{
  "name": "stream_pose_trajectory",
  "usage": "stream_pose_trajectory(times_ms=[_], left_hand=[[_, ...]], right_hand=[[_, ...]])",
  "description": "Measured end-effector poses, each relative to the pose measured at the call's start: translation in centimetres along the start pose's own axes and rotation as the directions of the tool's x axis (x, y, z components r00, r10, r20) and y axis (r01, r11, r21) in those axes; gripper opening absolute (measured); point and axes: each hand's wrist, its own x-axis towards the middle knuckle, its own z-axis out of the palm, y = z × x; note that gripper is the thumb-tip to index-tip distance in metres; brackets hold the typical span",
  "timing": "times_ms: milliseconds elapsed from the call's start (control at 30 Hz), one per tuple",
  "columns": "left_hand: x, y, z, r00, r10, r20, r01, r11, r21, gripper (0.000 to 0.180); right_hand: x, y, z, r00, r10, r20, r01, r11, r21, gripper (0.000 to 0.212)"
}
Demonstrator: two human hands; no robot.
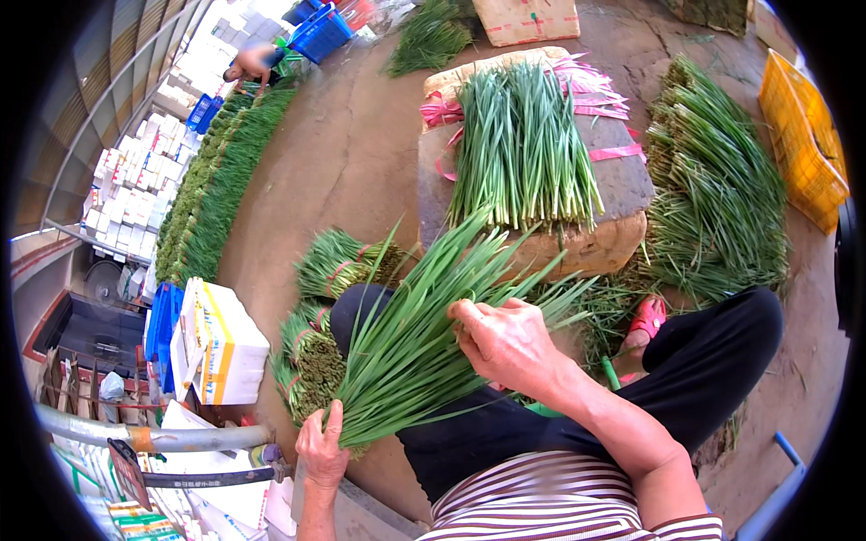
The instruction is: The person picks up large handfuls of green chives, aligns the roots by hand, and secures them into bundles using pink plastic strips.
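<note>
Left hand (pixel 323 448): grips the lower end of the loose greens (pixel 406 338)
Right hand (pixel 505 341): closes on the same leaves
Block (pixel 568 252): carries a leafy pile (pixel 523 149), stems toward near edge

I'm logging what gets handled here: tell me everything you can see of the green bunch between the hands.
The bunch is a loose sheaf of long, narrow, fresh-looking green leaves, no tie in view. It slants over the left leg, its upper ends fanned, overlapping the block in the picture. The left hand grips its lower-left end; the right hand is curled at its upper side, perhaps pinching leaves.
</note>
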Motion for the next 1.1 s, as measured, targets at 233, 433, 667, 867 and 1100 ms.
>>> stream_pose_trajectory(times_ms=[233,433,667,867,1100], left_hand=[[0.2,-0.3,-0.2,1.0,0.027,-0.014,-0.027,1.0,0.016,0.07],[0.6,-0.2,-0.6,0.999,0.043,-0.005,-0.043,0.999,0.028,0.077],[0.5,-0.1,-0.7,0.999,0.043,-0.014,-0.042,0.998,0.043,0.08],[0.5,-0.3,-0.7,0.998,0.054,-0.015,-0.053,0.996,0.069,0.079],[1.0,0.0,-1.0,0.997,0.071,-0.006,-0.07,0.995,0.073,0.08]], right_hand=[[0.8,-1.0,0.9,0.955,0.291,0.058,-0.269,0.765,0.585,0.018],[2.9,-2.2,2.0,0.99,-0.133,0.041,0.131,0.99,0.049,0.02],[1.6,-2.6,3.3,0.984,0.154,0.092,-0.179,0.882,0.437,0.012],[4.5,-2.1,0.3,0.915,0.399,0.058,-0.26,0.474,0.841,0.012],[5.7,0.6,2.5,0.99,0.139,-0.008,-0.14,0.99,-0.037,0.019]])
